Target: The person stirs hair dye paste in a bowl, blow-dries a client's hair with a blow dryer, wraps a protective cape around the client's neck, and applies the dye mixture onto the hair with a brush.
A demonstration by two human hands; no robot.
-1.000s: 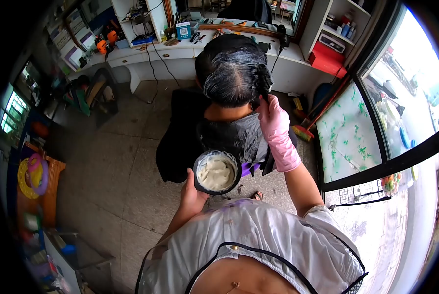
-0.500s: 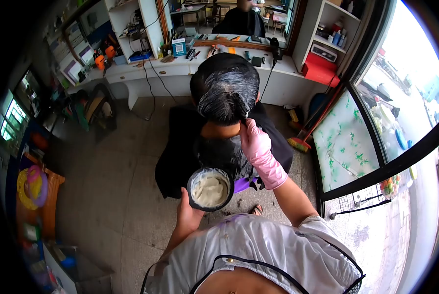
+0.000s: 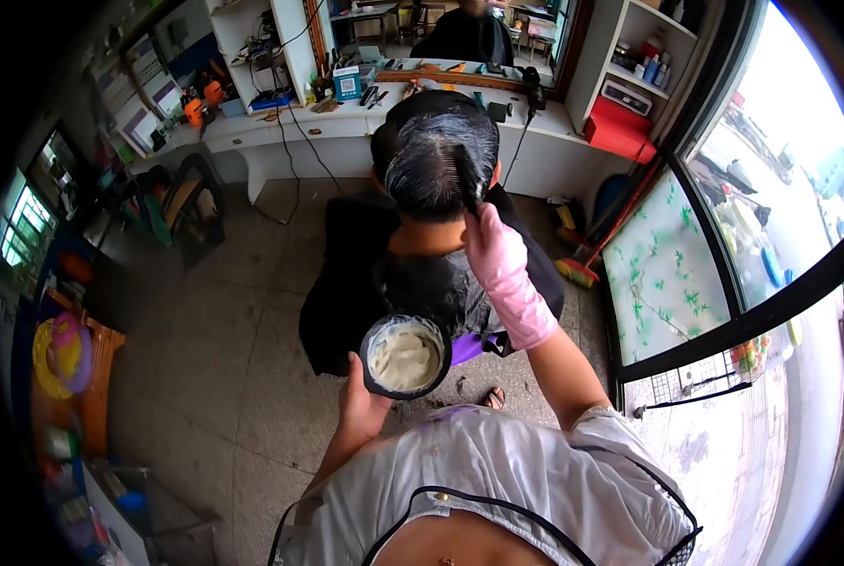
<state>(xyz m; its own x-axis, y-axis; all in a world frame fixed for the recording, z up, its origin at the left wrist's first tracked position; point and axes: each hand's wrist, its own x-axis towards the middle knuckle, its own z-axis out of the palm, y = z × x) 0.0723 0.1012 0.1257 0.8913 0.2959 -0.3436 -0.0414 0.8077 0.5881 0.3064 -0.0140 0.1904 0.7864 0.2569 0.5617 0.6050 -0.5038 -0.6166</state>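
Note:
A seated person (image 3: 441, 156) in a black cape (image 3: 347, 274) faces away, their dark hair streaked with whitish cream. My right hand (image 3: 502, 274), in a pink glove, grips a black comb-like brush (image 3: 469, 179), whose teeth touch the hair at the right of the back of the head. Bare and lower down, my left hand (image 3: 361, 406) holds a black bowl (image 3: 446, 363) by its left side. Thick pale cream (image 3: 405, 358) lies in the bowl. Most of the left fingers are hidden under it.
Ahead, a white counter (image 3: 347, 123) with tools runs below a mirror (image 3: 384, 38). Shelves (image 3: 662, 33) and a red box (image 3: 620, 127) stand at the right, above a broom (image 3: 576, 272). A glass door (image 3: 667, 274) is at the right, a wooden stand (image 3: 101, 377) at the left.
My right hand and the brush have moved slightly up, with the brush's teeth now in view against the hair. The seated person's head appears slightly higher. My left hand still holds the bowl.

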